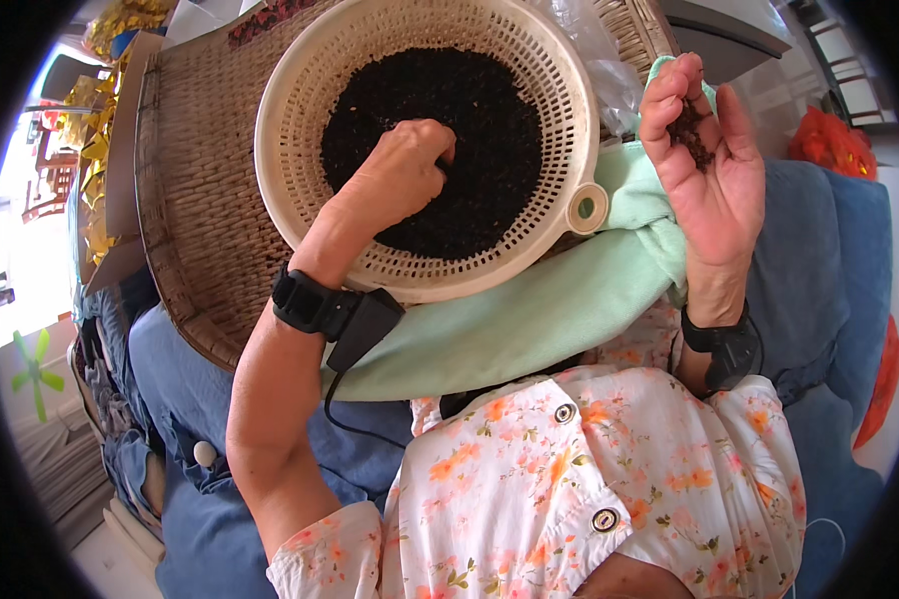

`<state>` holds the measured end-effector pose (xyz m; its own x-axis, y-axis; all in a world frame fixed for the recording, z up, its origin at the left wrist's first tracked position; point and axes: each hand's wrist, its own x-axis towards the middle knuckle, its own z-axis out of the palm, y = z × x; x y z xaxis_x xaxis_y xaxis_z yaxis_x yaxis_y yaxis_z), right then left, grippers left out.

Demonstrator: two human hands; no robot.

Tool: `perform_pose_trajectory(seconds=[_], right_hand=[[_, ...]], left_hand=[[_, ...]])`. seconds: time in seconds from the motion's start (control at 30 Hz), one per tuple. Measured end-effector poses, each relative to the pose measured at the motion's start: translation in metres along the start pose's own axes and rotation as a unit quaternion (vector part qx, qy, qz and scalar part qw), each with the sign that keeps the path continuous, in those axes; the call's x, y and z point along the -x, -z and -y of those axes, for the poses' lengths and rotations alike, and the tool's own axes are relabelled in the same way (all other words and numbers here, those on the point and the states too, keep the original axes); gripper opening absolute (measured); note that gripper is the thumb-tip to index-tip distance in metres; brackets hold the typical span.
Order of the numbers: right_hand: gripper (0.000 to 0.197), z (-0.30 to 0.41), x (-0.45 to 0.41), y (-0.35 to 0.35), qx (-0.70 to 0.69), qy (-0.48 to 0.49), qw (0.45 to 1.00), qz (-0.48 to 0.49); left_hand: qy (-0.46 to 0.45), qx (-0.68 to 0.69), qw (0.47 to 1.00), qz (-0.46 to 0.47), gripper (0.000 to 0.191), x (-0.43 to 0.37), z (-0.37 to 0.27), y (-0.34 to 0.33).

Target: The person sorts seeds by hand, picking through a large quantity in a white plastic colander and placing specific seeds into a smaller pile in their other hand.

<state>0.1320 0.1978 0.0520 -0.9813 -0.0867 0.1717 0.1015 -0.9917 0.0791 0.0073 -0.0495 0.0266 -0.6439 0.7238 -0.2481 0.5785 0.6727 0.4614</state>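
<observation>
A cream plastic colander basket (427,288) holds a wide bed of small dark pieces (487,150); I cannot tell what they are. My left hand (408,172) reaches into it with bent fingers over the dark pieces. Its fingertips are mostly hidden, so whether they pinch anything does not show. To the right of the rim, my right hand (708,165) is raised palm up and cupped. Small brown bits (689,138) lie in it, against the curled fingers. A light green towel (509,322) spreads below the basket and passes behind my right wrist.
The basket rests on a woven bamboo tray (202,150) with a raised rim. Clear plastic film (599,67) lies behind it. A cardboard box (127,150) with gold foil pieces stands at left. Blue cloth (809,262) covers the seat around me. A red bag (831,142) is at right.
</observation>
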Motion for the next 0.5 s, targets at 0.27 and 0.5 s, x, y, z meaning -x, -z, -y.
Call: perform_pose_trajectory(seconds=[0.27,0.5], right_hand=[[0.035,0.0,0.0,-0.003,0.018,0.011,1.0,-0.007],[0.036,0.0,0.001,-0.001,0.028,0.014,0.999,-0.011]], left_hand=[[0.023,0.638,0.767,0.056,0.019,0.011,-0.014,0.022],[-0.058,0.761,0.643,0.055,0.038,0.013,-0.022,0.023]])
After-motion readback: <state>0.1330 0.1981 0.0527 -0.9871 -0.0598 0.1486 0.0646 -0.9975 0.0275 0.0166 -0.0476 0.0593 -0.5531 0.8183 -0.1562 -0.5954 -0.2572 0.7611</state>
